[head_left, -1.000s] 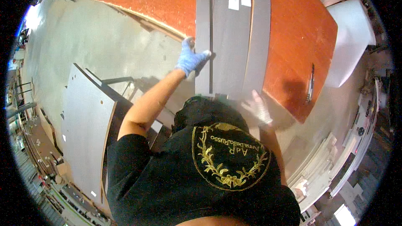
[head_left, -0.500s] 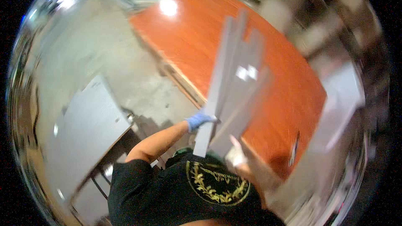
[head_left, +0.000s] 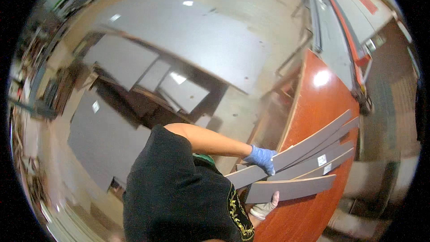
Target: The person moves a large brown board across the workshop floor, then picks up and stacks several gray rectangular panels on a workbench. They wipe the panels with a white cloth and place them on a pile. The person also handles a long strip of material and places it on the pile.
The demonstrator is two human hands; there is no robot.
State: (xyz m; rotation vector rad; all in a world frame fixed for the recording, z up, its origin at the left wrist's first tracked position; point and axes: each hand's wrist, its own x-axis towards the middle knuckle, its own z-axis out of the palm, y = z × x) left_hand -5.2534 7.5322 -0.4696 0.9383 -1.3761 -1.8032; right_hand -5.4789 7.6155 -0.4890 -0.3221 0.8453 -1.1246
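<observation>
Several long, narrow grey board strips (head_left: 313, 145) with pale edges fan out over the reddish-brown board (head_left: 309, 87) at my right. My left hand (head_left: 261, 157), in a blue glove, grips the strips across their near part, its fingers bent over the upper ones. Lower down, my right hand (head_left: 266, 208), in a whitish glove with bare fingertips, holds the nearest strip (head_left: 298, 189) by its lower edge. Two of the middle strips carry small white labels. The undersides of the strips and part of my right fingers are hidden.
Large grey panels (head_left: 197, 31) lie in stacks at the far left and middle, smaller grey pieces (head_left: 183, 90) among them. Another grey panel (head_left: 105, 139) is at the left. A machine with a red rail (head_left: 342, 15) stands at the far right, beside brown stacked boards (head_left: 401, 94).
My view has swung left, so the reddish-brown board now sits at the right and the grey panels fill the left. Both hands still hold the strips, which now point rightward.
</observation>
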